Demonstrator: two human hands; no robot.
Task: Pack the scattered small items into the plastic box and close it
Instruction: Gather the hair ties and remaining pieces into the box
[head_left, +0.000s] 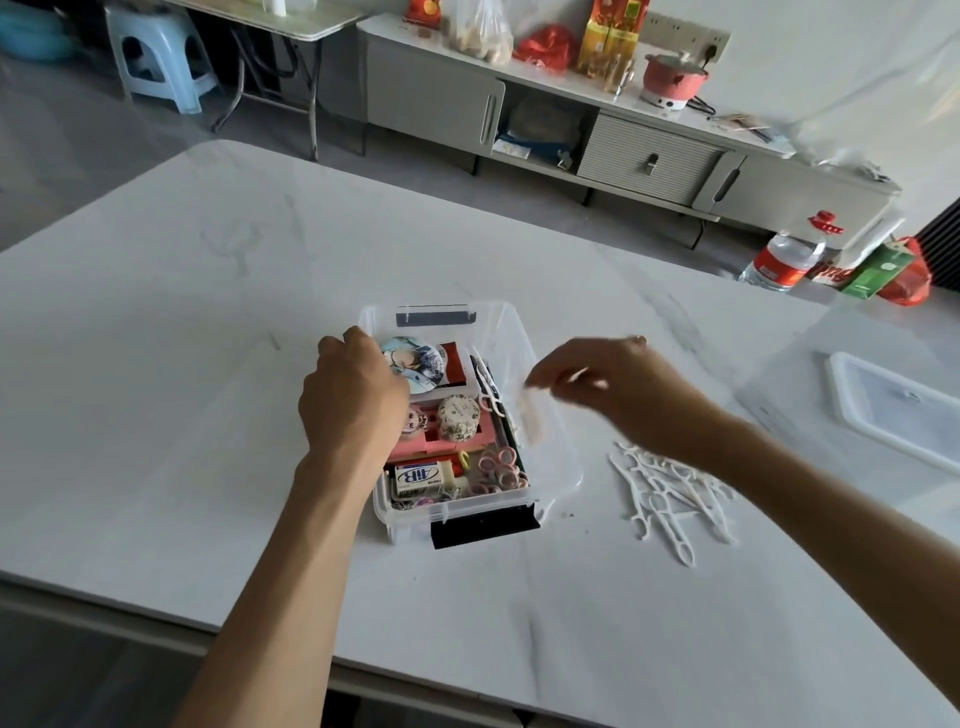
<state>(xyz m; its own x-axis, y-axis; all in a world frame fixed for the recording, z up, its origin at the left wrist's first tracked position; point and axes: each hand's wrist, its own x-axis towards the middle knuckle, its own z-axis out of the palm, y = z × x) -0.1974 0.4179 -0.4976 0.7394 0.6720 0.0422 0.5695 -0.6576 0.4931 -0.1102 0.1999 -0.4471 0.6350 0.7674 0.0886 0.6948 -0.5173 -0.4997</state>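
Centre: your left hand (353, 400) grips plastic box (511, 332) | right hand (618, 395) seemingly pinches floss pick (536, 408) | light, stiff; pinch its handle

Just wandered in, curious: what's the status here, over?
Left hand holds box at left rim. Right hand blurred over box, grip unclear. Box open, part filled; lid aside. Picks loose on table.
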